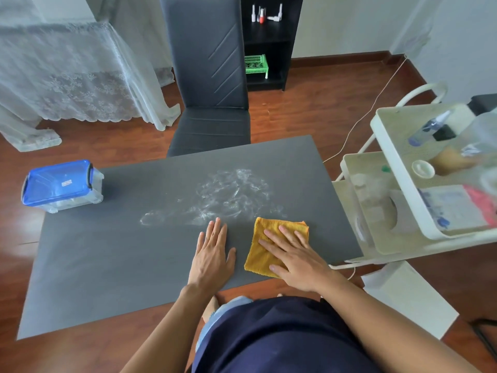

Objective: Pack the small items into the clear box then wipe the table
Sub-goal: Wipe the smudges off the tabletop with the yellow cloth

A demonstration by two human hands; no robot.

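Note:
A folded yellow cloth (265, 238) lies on the grey table (113, 265) near its front right. My right hand (293, 255) presses flat on the cloth with straight fingers. My left hand (212, 254) rests flat on the bare table just left of the cloth. A white smeared patch (228, 195) of residue spreads across the table beyond both hands. The clear box (63, 185) with its blue lid closed stands at the table's far left corner, with pale items dimly visible inside.
A black chair (209, 84) stands behind the table. A white trolley (419, 184) with bottles and small items is close to the table's right edge. A black shelf (269, 44) with bottles and a green basket is at the back.

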